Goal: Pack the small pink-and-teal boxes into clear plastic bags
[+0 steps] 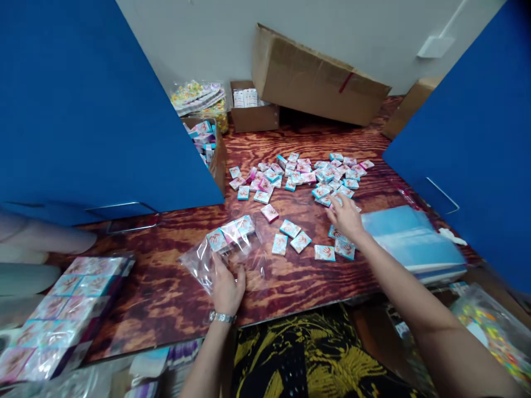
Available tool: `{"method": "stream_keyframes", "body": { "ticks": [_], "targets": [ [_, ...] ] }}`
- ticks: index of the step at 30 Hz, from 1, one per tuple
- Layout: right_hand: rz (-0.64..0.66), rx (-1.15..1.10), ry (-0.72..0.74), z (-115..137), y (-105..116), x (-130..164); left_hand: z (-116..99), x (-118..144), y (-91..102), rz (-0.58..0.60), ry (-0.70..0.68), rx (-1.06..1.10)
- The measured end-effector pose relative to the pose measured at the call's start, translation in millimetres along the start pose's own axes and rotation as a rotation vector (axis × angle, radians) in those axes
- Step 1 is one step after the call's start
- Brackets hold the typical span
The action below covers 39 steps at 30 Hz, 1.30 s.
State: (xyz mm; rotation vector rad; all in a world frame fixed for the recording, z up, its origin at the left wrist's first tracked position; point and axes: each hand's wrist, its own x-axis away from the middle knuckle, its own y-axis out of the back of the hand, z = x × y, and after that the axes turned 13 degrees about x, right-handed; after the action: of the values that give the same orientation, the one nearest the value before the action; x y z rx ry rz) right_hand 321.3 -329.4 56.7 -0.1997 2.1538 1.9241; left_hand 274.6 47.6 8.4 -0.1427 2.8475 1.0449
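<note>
My left hand (227, 287) lies on the near edge of a clear plastic bag (244, 254), thumb and fingers closed on its film. A row of small printed boxes (231, 232), pink and blue, sits at the bag's far end. My right hand (346, 216) reaches to the near side of a heap of similar small boxes (327, 174), fingers bent and slightly apart over them. Whether its fingertips pinch one is hard to see, but none is lifted. Several loose boxes (289, 228) lie flat between my hands.
Packed blocks of boxes (70, 309) in clear wrap lie at left. A stack of blue-white plastic sheets (415, 237) is at right. Blue panels (83, 110) with metal handles flank both sides. Cardboard boxes (315, 77) stand along the back wall.
</note>
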Motion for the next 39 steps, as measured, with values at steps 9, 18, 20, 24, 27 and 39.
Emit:
{"method": "stream_keyframes", "body": {
  "ticks": [9, 18, 20, 24, 27, 39],
  "targets": [
    [0.223, -0.080, 0.182, 43, -19, 10, -2, -3, 2.0, -0.016, -0.031, 0.028],
    [0.080, -0.006, 0.007, -12, -24, -113, 10, -1, -1.7, -0.048, -0.074, 0.012],
    [0.128, 0.049, -0.021, -15, -32, -135, 12, 0, -3.0, -0.051, -0.088, -0.007],
    [0.273, 0.051, 0.015, 7, -43, -138, 13, 0, -3.4, -0.049, -0.056, -0.015],
    [0.233, -0.008, 0.153, 37, -40, -107, 12, 1, -2.8, -0.037, -0.040, -0.044],
    [0.131, 0.063, 0.083, -22, -30, -133, 11, -1, -1.7, -0.053, -0.091, -0.016]
  ]
}}
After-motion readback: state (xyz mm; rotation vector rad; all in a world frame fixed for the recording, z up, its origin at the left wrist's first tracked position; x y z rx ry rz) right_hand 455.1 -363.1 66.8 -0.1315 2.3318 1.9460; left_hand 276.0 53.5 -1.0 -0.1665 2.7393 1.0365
